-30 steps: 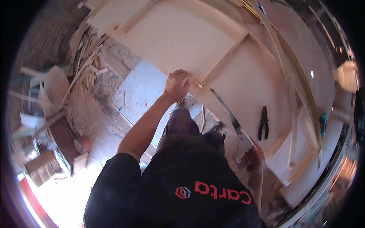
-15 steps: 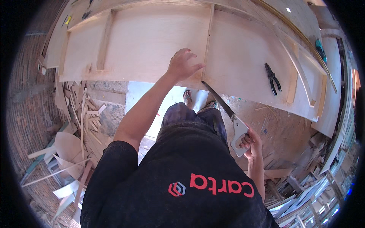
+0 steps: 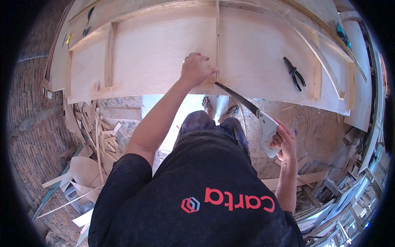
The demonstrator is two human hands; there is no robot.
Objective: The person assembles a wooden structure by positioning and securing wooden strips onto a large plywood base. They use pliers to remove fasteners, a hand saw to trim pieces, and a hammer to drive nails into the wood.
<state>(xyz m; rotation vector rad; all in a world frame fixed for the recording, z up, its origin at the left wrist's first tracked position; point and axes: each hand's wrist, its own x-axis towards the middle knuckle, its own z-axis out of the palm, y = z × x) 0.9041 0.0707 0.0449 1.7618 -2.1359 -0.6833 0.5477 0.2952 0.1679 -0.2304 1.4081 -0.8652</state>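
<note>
My right hand [image 3: 286, 140] is closed round the white handle of a handsaw [image 3: 240, 101]. The dark toothed blade slants up to the left, and its tip is at the near end of the middle wooden strip [image 3: 217, 41]. That strip stands on a large pale plywood panel [image 3: 156, 45]. Over the panel, just left of the strip, my left hand [image 3: 198, 69] is open with its fingers apart and slightly bent. Its thumb reaches to the strip; whether it presses on it I cannot tell.
Black-handled pliers [image 3: 293, 74] lie on the panel's right part. A loose wooden batten [image 3: 319, 61] slants across the frame there. At the far right is a teal tool [image 3: 343, 36]. Wood offcuts [image 3: 105, 136] are heaped on the floor at left, beside a brick wall [image 3: 33, 111].
My right hand has moved up and to the right with the saw. The saw's tip now meets the strip's near end. My left thumb has come closer to the strip.
</note>
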